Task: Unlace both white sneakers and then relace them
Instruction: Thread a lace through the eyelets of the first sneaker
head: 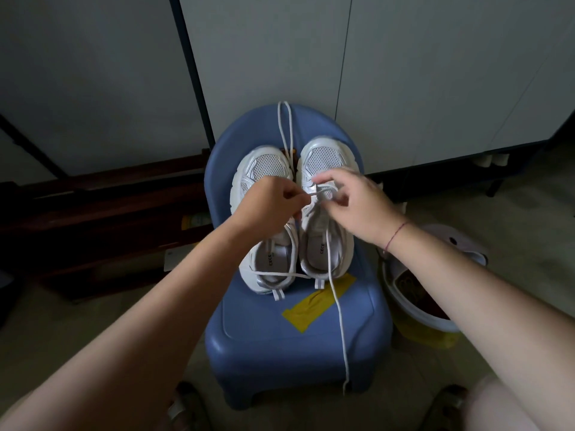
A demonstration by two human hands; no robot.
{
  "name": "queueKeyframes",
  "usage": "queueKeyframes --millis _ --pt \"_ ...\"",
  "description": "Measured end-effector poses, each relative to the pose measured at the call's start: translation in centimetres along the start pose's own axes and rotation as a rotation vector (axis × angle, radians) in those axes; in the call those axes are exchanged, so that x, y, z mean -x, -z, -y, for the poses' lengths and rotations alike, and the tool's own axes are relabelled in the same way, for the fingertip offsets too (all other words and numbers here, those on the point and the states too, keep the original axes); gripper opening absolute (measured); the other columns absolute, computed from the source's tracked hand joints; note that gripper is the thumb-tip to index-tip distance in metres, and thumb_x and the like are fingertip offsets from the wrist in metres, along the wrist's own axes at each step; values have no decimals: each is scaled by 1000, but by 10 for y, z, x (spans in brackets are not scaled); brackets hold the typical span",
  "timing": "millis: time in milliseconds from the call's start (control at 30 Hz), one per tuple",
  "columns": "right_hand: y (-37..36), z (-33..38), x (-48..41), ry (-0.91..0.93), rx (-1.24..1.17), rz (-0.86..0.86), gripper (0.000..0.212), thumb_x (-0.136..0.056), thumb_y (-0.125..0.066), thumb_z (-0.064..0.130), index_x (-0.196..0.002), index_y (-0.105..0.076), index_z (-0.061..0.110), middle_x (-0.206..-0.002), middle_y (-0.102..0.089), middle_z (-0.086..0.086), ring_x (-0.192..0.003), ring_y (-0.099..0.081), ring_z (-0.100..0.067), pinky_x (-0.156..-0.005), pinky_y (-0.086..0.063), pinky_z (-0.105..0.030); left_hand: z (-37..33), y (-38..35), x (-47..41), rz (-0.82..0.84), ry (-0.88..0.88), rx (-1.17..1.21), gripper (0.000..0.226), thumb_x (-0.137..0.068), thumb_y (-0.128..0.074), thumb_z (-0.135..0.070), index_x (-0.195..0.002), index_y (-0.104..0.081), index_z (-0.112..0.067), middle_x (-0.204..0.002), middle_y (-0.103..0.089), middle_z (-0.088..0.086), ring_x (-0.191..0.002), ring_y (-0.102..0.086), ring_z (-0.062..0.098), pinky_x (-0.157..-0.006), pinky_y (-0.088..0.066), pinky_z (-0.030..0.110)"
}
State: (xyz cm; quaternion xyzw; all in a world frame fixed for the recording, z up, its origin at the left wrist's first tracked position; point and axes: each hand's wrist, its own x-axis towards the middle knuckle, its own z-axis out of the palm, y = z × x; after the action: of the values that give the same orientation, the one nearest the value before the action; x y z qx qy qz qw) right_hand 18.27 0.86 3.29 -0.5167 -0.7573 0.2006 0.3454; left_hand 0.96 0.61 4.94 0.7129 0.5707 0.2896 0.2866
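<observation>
Both white sneakers stand side by side on the blue chair (280, 343), toes away from the person. The work is at the lower eyelets of the right-hand sneaker (323, 157), where the left hand (270, 206) pinches a short run of lace (312, 194) between thumb and forefinger. The right hand (357, 203), fingers loosely curled, appears to nip the same lace just beside it. To do this well, the person should draw the lace flat and untwisted, steady the shoe so it does not shove the left-hand sneaker (269, 168), and keep the long tail (339, 321) hanging over the seat front from snagging.
</observation>
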Motion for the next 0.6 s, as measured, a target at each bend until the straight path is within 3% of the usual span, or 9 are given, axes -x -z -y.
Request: queueKeyframes --millis 67,167,333,400,433,533,600 --pt "-5 11 5 46 -61 135 32 -83 -65 8 -113 -63 18 -106 -66 4 -83 -59 0 -79 -45 -18 -4 7 1 25 -18 14 23 -91 -66 -21 -69 -69 -12 -46 -57 -9 -32 -40 4 -43 -34 17" --pt "-4 8 5 -28 -121 65 3 -87 -66 18 -89 -67 18 -81 -68 -2 -73 -60 -10 -70 -48 -28 -1 18 2 40 6 14 24 -89 -68 -25 -68 -70 -13 -44 -55 -9 -32 -38 4 -40 -32 15" --pt "12 -18 -9 -631 -930 -343 22 -96 -52 13 -76 -61 11 -55 -53 3 -39 -40 -3 -48 -37 -16 14 36 3 -44 62 2 21 -92 -64 -20 -75 -74 -15 -51 -59 -8 -33 -40 3 -38 -29 10" --pt "13 -28 -12 -706 -783 -375 16 -94 -52 10 -87 -65 7 -66 -59 -1 -37 -41 0 -45 -38 -14 15 35 7 -48 59 -10 23 -94 -61 -18 -75 -74 -16 -55 -61 -8 -32 -40 3 -37 -29 10" --pt "13 -28 -11 -649 -609 -360 15 -92 -53 7 -99 -67 7 -79 -63 -2 -44 -46 -1 -47 -41 -14 15 33 9 -42 50 -10 23 -94 -60 -17 -76 -74 -16 -57 -62 -7 -32 -40 4 -37 -28 10" --pt "11 -7 -7 -247 -247 -225 45 -83 -56 3 -125 -58 19 -123 -60 5 -72 -56 -5 -73 -46 -20 8 24 10 -16 12 14 22 -95 -60 -18 -80 -75 -15 -57 -60 -7 -33 -40 3 -38 -27 11" --pt "2 15 1 -45 -204 4 45 -86 -58 5 -128 -55 19 -126 -59 6 -76 -61 -3 -76 -48 -21 1 20 9 -2 -10 29 28 -95 -60 -21 -69 -70 -20 -46 -54 -10 -34 -39 3 -39 -27 12"
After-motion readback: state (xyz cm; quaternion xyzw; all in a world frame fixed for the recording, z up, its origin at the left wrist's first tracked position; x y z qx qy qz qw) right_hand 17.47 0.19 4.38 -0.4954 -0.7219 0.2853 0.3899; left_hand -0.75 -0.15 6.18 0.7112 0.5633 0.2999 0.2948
